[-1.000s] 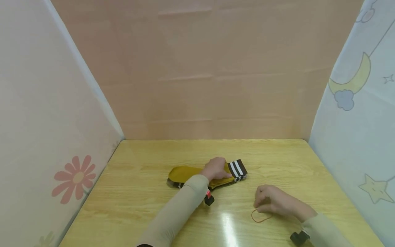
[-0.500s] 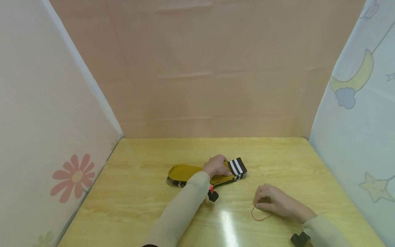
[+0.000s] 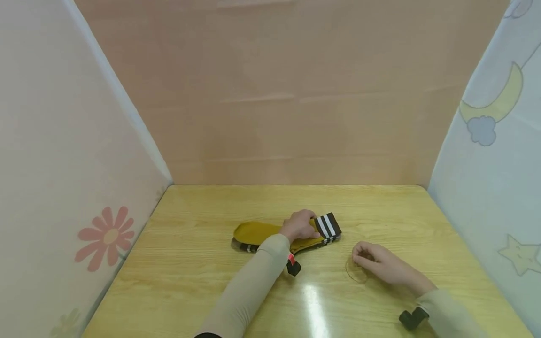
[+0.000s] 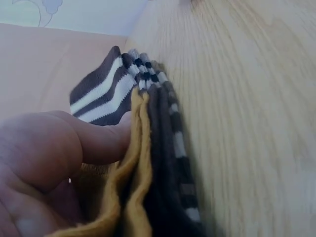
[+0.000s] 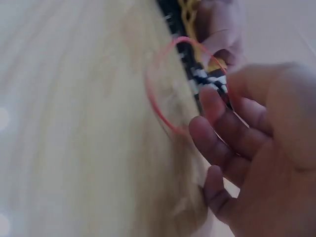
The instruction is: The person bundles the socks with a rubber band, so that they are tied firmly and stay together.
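A stack of folded socks (image 3: 253, 232) lies mid-table, a mustard one on top with a brown cuff striped in white. Beneath it, dark and striped layers (image 4: 175, 128) show at the edge. My left hand (image 3: 301, 225) grips the stack near the striped cuff, its thumb (image 4: 106, 140) against the mustard fabric; its other fingers are mostly hidden. To the right, my right hand (image 3: 382, 264) pinches a thin red rubber band (image 5: 153, 101), which hangs as a round loop. The band is blurred in the right wrist view and faint in the head view.
The wooden table (image 3: 190, 281) carries a bright light reflection near its front. A peach-coloured panel (image 3: 270, 117) stands behind it. White printed sheets (image 3: 46, 141) flank the table on both sides. A black wrist camera (image 3: 413, 319) sits on the right sleeve.
My right hand has risen slightly and moved farther from me, carrying the rubber band. The left hand keeps its hold on the socks. The head view has shifted a little.
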The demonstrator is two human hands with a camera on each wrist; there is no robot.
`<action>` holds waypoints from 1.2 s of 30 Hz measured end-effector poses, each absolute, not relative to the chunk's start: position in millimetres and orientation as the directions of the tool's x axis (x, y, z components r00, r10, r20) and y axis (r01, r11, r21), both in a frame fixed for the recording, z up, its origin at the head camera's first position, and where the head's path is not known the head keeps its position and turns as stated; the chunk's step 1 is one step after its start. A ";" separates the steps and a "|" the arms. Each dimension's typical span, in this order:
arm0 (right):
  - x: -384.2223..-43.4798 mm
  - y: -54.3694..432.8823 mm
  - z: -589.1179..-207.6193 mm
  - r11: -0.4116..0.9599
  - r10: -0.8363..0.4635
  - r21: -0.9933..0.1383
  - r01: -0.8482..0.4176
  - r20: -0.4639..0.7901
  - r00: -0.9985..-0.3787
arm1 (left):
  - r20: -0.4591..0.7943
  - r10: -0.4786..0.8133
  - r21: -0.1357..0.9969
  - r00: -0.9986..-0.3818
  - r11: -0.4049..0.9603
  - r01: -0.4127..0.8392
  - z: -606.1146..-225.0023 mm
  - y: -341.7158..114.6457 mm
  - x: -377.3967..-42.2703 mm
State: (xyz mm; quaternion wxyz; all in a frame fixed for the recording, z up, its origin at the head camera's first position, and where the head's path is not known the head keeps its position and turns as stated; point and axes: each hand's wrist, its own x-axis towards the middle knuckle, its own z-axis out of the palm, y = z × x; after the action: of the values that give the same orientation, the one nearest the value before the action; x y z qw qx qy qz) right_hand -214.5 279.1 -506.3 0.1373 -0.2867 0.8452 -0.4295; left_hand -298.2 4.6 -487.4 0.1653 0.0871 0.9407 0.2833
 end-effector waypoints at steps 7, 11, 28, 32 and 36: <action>-225.4 271.9 -504.4 0.287 -0.410 -0.947 -0.146 0.017 -0.912 | -0.259 0.304 0.651 -0.917 0.756 0.067 -501.4 2.6 -299.9; -234.4 266.9 -501.0 0.146 -0.317 -0.986 -0.076 0.026 -0.948 | -0.263 0.349 0.697 -0.899 0.714 0.074 -506.1 1.4 -302.2; -260.9 264.9 -496.3 -0.389 -0.363 -0.921 0.021 0.132 -0.922 | -0.170 0.463 0.837 -0.870 0.533 0.121 -501.6 -18.5 -318.1; -264.3 262.2 -497.3 -0.440 -0.375 -0.897 0.036 0.147 -0.915 | -0.173 0.473 0.885 -0.864 0.460 0.075 -504.1 -18.9 -319.5; -267.6 257.2 -497.1 -0.467 -0.341 -0.884 0.034 0.144 -0.929 | -0.161 0.468 0.915 -0.869 0.401 0.046 -507.3 -18.3 -321.9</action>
State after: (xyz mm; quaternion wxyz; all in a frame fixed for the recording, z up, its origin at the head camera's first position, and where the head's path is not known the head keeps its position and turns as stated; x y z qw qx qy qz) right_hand -267.6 257.2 -497.1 0.1113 -0.1520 0.5041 -0.8428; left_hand -321.9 -18.3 -507.3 0.2014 0.1584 0.8123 0.5239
